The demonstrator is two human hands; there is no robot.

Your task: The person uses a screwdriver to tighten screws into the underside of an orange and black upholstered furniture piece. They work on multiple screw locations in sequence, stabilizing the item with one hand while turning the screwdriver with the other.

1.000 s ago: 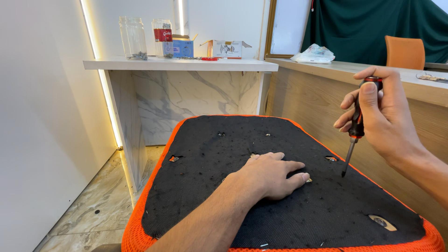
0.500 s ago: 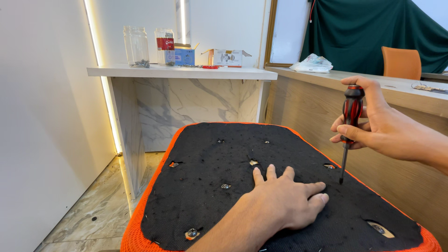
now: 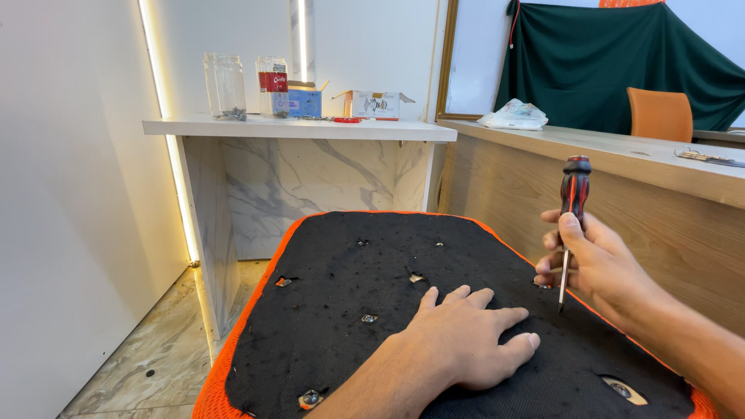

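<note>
- Two bare hands are at work over an upturned seat pad (image 3: 341,271), black underneath with an orange edge, which fills the lower middle of the view.
- Left hand (image 3: 464,340) lies flat, palm down, on the black fabric, fingers spread and holding nothing.
- Right hand (image 3: 594,264) is wrapped around a screwdriver (image 3: 573,203) with a red and black handle, held upright.
- Its thin shaft points straight down, the tip at or just above the fabric near the pad's right edge, beside a small hole; I cannot tell whether it touches.
- Several small holes with metal fittings dot the black surface.
- Behind the pad stands a white marble-look counter (image 3: 310,129) carrying glass jars (image 3: 223,85) and small boxes (image 3: 372,105).
- To the right runs a wooden desk (image 3: 621,167), with an orange chair (image 3: 660,115) and a dark green curtain (image 3: 613,62) beyond it.
</note>
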